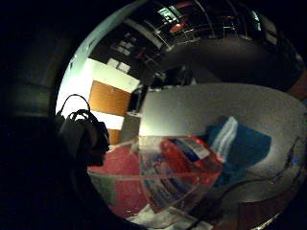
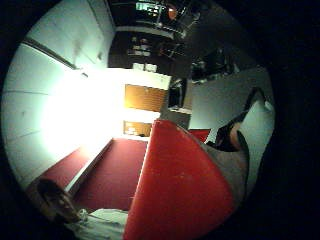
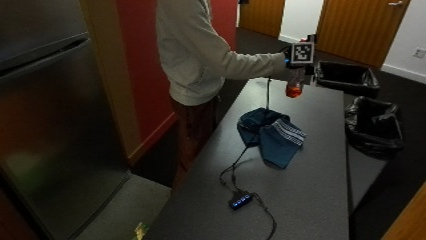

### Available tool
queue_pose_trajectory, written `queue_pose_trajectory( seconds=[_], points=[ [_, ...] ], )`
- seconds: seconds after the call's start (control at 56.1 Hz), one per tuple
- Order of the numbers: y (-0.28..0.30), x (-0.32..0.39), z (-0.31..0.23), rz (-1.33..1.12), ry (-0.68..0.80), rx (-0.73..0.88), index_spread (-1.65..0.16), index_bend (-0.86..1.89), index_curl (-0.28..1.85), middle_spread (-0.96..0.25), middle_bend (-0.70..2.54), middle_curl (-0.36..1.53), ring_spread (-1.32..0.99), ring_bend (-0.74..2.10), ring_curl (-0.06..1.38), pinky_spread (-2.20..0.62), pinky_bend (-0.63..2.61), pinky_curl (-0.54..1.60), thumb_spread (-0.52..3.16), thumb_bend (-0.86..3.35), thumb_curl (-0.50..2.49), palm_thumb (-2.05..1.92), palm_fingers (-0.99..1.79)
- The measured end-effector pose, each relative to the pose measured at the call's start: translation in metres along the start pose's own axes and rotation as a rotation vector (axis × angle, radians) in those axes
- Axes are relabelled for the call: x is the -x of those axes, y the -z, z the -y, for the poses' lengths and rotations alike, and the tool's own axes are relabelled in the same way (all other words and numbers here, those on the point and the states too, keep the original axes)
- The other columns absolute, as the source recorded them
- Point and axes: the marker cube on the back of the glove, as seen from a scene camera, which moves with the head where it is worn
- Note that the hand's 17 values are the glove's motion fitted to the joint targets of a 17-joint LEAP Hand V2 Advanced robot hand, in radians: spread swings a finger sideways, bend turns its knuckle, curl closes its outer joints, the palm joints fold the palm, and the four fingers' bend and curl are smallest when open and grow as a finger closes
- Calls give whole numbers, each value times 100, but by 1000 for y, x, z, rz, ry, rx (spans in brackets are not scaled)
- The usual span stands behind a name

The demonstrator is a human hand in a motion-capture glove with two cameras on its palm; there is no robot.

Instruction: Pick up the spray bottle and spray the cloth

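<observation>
Your gloved right hand [image 3: 293, 64] is raised above the far part of the grey table [image 3: 313, 180], fingers curled round the spray bottle [image 3: 294, 86]. You hold the bottle up in the air, roughly upright, with its orange lower part hanging below the hand, well clear of the tabletop. The little-finger-side palm view shows the bottle's clear body [image 1: 178, 175] with red liquid and a label, close to the palm. The thumb-side palm view is mostly filled by a red surface [image 2: 182, 190], close to the palm; can't tell exactly which part of the bottle it is.

The blue cloth [image 3: 271, 131] lies crumpled on the table, nearer the camera than the bottle and below it, not touching it. A striped lighter patch shows on its top fold. In the little-finger-side palm view the cloth [image 1: 242, 146] sits on the grey tabletop beyond the bottle.

Your other hand isn't visible. You stand at the table's left edge in a light sweatshirt [image 3: 193, 47]. A small device with blue lights [image 3: 240, 200] sits on the near part of the table. Two black-lined bins [image 3: 373, 117] stand beside the table's far right side. A steel fridge [image 3: 53, 125] is at left.
</observation>
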Motion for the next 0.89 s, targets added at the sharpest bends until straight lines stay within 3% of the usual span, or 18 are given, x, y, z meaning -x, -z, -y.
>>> queue_pose_trajectory(
  seconds=[0.054,0.268,0.357,0.428,0.517,0.678,0.785,0.892],
  points=[
    [-45,-10,2,-47,13,-19,-16,43,52,-13,59,50,-19,63,46,-20,34,37,19,-3,82,92,138],
    [-97,-40,14,0,19,-124,-16,42,52,-13,59,50,-19,63,46,-19,34,37,19,-3,82,92,138],
    [-129,-63,-4,-29,0,14,-16,42,52,-13,59,50,-19,63,45,-19,35,37,19,-3,82,92,137],
    [-137,-72,12,15,-14,-90,-16,42,52,-13,59,50,-19,63,45,-19,35,37,19,-3,82,92,137],
    [-163,-103,6,-88,-26,-2,-16,42,52,-12,58,50,-19,63,46,-18,34,37,19,-3,83,92,137],
    [-216,-112,31,66,-54,-93,-16,40,52,-12,59,50,-19,62,45,-18,34,37,21,-3,83,93,136],
    [-239,-157,18,-172,-74,48,-16,39,52,-12,60,51,-18,61,45,-18,34,37,24,-4,82,92,136],
    [-256,-159,40,-116,-50,-17,-17,35,51,-12,61,51,-19,61,45,-18,35,37,27,-4,82,92,135]
  ],
)
